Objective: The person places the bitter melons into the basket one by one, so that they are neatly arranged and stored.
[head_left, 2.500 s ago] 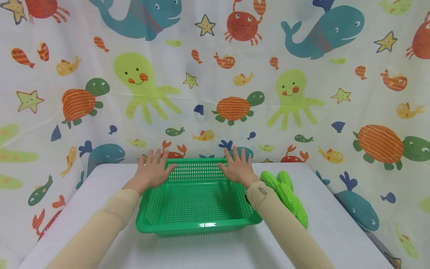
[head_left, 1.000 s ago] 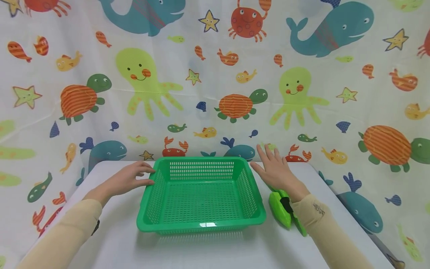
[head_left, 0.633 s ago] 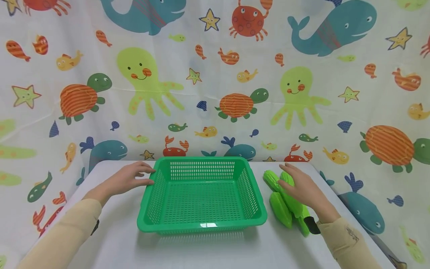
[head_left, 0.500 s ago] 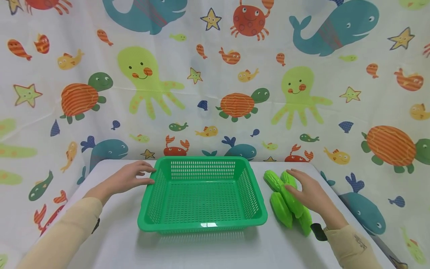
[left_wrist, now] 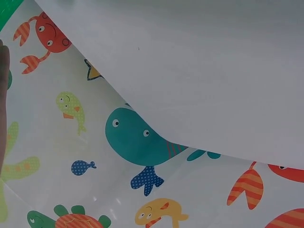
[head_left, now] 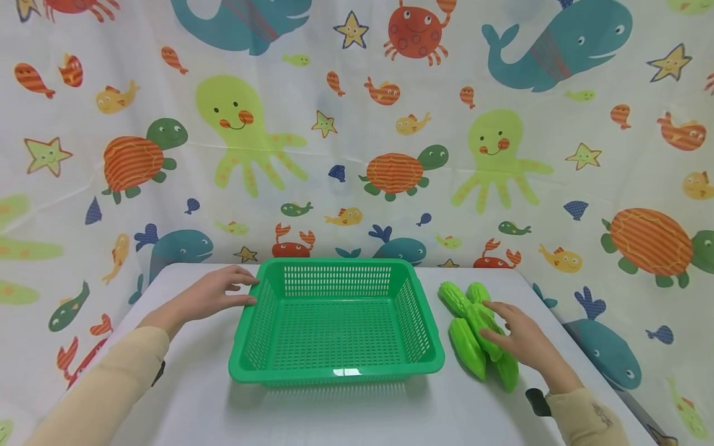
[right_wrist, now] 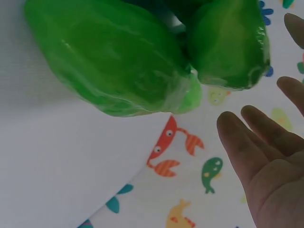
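A green plastic basket with slotted walls stands on the white table, bare inside. At its left rim rests my left hand, fingers loosely bent and fingertips right at the edge. To the right of the basket lies a pile of several glossy, bright green, cucumber-like vegetables, some bumpy. My right hand is close over the pile's right side, thumb and fingers apart, holding nothing. In the right wrist view its spread fingers show beside the vegetables. Only a sliver of the left hand enters the left wrist view.
A white table carries everything; its far edge runs just behind the basket. A curtain printed with sea animals hangs behind and along both sides. The left wrist view shows mostly tabletop and curtain.
Both hands have parted from over the basket: the left went to the left rim and stayed there. My right hand moved right, then lowered toward the green vegetables.
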`<action>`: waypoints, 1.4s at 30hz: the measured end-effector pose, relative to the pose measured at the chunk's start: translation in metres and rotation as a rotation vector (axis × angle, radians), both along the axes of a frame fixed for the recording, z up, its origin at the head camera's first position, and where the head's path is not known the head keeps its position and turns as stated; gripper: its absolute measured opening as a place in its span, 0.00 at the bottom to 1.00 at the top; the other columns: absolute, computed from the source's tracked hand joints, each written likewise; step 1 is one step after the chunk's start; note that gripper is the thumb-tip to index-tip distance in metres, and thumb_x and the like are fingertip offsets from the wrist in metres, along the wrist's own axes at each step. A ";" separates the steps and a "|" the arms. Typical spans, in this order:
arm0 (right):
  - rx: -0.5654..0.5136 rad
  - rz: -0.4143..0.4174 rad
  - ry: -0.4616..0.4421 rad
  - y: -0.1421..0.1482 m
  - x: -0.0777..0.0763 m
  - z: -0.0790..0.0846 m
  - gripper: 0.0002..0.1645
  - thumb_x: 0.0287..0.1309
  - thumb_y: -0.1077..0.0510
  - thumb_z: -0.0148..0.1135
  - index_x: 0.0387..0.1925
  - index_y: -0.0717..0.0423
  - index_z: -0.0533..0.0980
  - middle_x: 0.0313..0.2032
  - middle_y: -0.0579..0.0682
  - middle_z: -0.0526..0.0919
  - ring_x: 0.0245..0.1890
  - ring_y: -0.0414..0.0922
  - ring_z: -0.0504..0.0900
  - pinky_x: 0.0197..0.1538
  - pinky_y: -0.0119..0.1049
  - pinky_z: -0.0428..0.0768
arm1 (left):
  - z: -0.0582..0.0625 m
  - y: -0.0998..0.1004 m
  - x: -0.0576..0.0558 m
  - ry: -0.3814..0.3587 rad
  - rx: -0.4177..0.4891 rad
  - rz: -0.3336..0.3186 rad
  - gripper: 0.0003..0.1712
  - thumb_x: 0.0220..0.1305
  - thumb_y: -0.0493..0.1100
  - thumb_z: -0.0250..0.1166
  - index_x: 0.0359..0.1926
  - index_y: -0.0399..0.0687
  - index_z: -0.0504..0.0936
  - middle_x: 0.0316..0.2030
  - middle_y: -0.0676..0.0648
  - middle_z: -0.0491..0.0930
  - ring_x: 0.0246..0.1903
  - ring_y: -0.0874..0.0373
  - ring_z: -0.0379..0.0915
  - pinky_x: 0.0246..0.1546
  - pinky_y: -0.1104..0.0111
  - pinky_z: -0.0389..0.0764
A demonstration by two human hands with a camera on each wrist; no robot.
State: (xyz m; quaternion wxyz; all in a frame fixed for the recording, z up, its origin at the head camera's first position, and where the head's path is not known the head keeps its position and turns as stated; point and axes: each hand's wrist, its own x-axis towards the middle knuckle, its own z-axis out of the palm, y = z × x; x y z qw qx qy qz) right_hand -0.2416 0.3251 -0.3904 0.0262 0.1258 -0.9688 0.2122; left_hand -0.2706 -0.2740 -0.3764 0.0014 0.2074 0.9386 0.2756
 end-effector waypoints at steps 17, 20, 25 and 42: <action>0.025 0.006 0.007 -0.003 -0.004 -0.011 0.35 0.60 0.53 0.67 0.65 0.62 0.69 0.58 0.71 0.72 0.54 0.67 0.74 0.52 0.62 0.77 | 0.001 -0.001 0.000 -0.014 0.008 0.013 0.34 0.61 0.58 0.68 0.59 0.40 0.77 0.56 0.38 0.74 0.54 0.37 0.74 0.49 0.47 0.80; 0.040 0.002 0.014 -0.004 -0.004 -0.012 0.34 0.60 0.53 0.67 0.65 0.62 0.69 0.57 0.71 0.72 0.57 0.69 0.71 0.53 0.65 0.74 | 0.001 0.000 -0.001 -0.016 0.007 0.008 0.34 0.61 0.58 0.68 0.59 0.40 0.78 0.56 0.38 0.74 0.54 0.37 0.74 0.49 0.48 0.80; 0.052 -0.002 0.013 -0.005 -0.004 -0.013 0.35 0.59 0.53 0.68 0.65 0.62 0.69 0.57 0.71 0.72 0.57 0.70 0.70 0.54 0.67 0.73 | 0.002 0.000 -0.001 -0.020 0.003 0.006 0.33 0.61 0.58 0.68 0.59 0.40 0.78 0.56 0.38 0.74 0.54 0.37 0.74 0.49 0.48 0.80; 0.081 0.001 0.021 -0.008 -0.004 -0.013 0.36 0.57 0.54 0.69 0.65 0.63 0.69 0.56 0.71 0.73 0.57 0.69 0.71 0.54 0.65 0.73 | 0.002 -0.001 -0.001 0.005 -0.043 0.005 0.35 0.60 0.59 0.68 0.59 0.39 0.78 0.56 0.38 0.75 0.54 0.39 0.73 0.49 0.47 0.80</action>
